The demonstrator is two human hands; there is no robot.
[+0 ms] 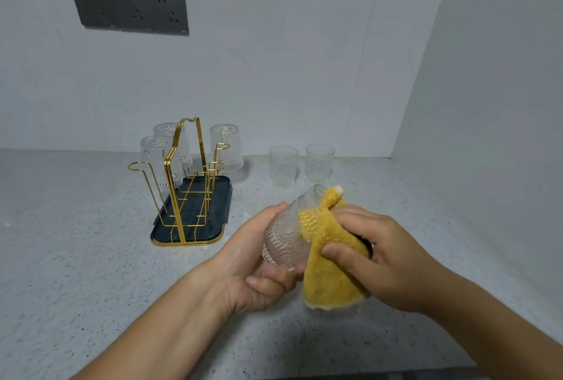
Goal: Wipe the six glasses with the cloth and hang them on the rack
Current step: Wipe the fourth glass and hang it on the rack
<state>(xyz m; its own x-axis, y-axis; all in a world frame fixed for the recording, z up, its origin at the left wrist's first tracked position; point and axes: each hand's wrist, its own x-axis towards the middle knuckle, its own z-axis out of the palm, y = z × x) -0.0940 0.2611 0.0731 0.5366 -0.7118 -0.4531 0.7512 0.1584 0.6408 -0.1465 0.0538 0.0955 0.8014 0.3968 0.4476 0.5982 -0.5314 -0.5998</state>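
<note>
We judge the task to be about half done. Three clear glasses already hang mouth-down on the gold wire rack: the front left glass, the back left glass and the right glass. The rack stands in a dark blue-green tray on the speckled grey stone table.

The fourth one, a clear ribbed glass, is held in the air above the table to the right of the rack. It is tilted, with its patterned base towards us and its mouth pointing away. Our left hand grips it with thumb and fingers curled round its lower part. Our right hand pinches the mustard-yellow fluffy cloth and presses it against the side of that glass, so we take the wiping to be under way.

Two upright clear glasses and stand side by side on the table behind the hands, near the white wall. They look yet to be wiped. Three wire pegs on the rack appear free, which would match the three glasses left to hang.

We can read no brand, label or writing anywhere. The dark grey socket panel on the wall shows only its plug holes.
</note>
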